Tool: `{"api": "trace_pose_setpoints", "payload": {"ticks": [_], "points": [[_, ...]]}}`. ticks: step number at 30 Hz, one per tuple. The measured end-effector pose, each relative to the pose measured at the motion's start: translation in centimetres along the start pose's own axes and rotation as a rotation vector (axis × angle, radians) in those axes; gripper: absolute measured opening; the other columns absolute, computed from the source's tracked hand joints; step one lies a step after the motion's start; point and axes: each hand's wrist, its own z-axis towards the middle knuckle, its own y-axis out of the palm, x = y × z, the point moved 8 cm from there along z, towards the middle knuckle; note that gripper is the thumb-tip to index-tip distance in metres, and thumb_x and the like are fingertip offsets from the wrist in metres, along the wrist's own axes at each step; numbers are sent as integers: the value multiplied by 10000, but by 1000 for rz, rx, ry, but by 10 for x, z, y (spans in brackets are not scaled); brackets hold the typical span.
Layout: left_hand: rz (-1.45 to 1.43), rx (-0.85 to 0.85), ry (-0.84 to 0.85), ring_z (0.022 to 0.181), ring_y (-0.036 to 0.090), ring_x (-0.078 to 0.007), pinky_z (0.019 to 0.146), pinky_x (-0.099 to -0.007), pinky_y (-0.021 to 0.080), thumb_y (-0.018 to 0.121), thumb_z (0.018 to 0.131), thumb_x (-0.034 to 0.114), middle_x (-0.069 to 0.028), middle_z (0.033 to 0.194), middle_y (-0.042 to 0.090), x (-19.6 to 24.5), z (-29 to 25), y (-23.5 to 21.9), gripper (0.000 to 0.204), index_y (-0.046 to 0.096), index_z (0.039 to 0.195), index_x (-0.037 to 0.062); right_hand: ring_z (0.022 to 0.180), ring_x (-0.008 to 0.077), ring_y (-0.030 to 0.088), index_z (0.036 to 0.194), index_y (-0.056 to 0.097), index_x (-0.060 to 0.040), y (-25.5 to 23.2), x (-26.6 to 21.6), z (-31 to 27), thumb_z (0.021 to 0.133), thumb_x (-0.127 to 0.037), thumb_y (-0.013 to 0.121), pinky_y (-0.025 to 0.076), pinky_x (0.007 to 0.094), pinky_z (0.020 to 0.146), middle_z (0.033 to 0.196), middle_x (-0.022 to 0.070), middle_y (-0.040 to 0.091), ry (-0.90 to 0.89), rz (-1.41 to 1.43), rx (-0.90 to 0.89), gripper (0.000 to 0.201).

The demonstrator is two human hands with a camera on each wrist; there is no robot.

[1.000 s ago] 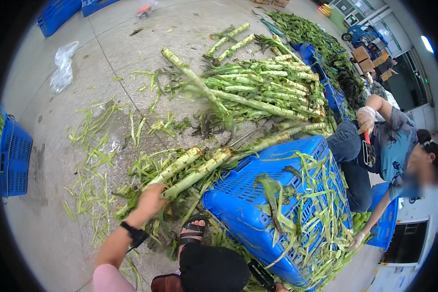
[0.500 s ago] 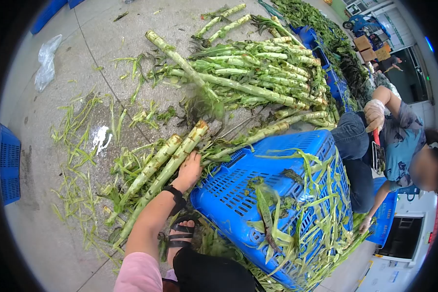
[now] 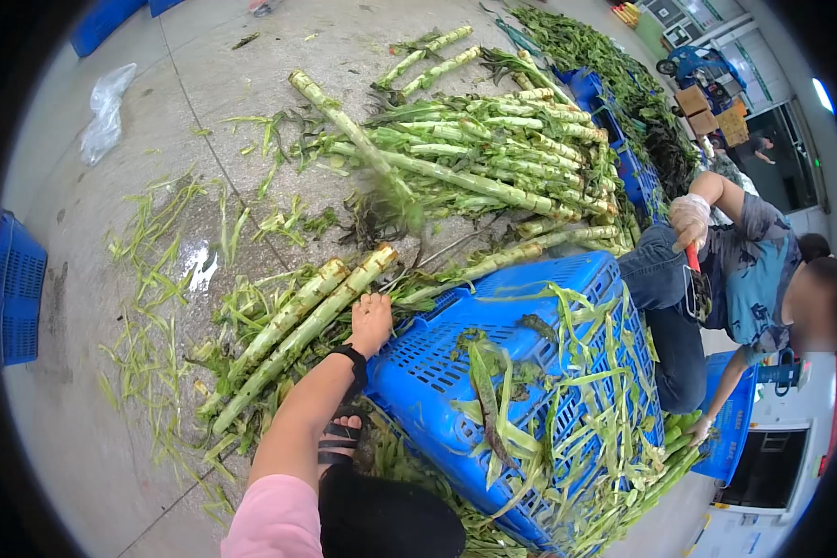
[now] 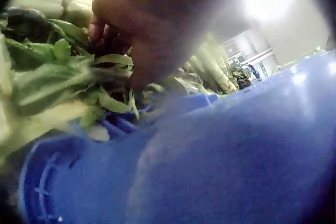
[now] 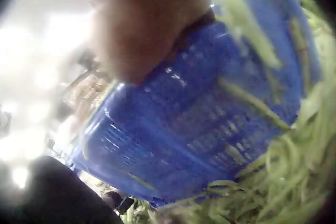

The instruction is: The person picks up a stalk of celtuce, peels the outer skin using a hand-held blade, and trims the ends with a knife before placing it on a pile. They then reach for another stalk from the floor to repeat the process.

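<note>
In the head view my left hand (image 3: 371, 325), with a black band at the wrist, reaches down between a pale green celtuce stalk (image 3: 307, 339) and the overturned blue crate (image 3: 428, 367). Its fingers (image 4: 97, 30) bend down among leaves and peel strips in the left wrist view; I cannot tell whether they grip anything. A second celtuce stalk (image 3: 288, 316) lies alongside the first. My right hand (image 5: 152, 29) shows only blurred, over the crate's side in the right wrist view, its fingertips hidden. Long green peelings (image 3: 567, 437) drape the crate.
A large pile of celtuce stalks (image 3: 502, 158) lies ahead on the concrete floor. On the right another person (image 3: 753, 270) crouches, a gloved hand holding a red-handled peeler (image 3: 694, 270). Scattered peelings (image 3: 158, 316) and a plastic bag (image 3: 107, 112) lie left; a blue crate (image 3: 19, 288) stands beyond.
My left hand has let go of the celtuce stalk, which now lies beside the other one, and has moved right to the crate's edge. My right hand has left the head view.
</note>
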Motion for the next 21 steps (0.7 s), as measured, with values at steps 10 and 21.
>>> {"api": "trace_pose_setpoints", "payload": {"ticks": [10,21], "points": [[-293,-344,-122,1199,440,-384,993,-512,344,635,833,306,-190,1263,489,-13,9,-9,524,471,1268,65,681,321,541,860,610,-40,-1,-126,70,731,-144,771,448,397,638,744,154,569,63,-430,-44,232],[-266,-410,-99,1097,576,-333,931,-517,354,623,799,521,-199,1128,628,13,-12,-4,620,549,1173,32,727,358,598,883,604,-40,0,-126,71,716,-153,769,482,416,671,793,181,616,132,-420,-50,261]]}}
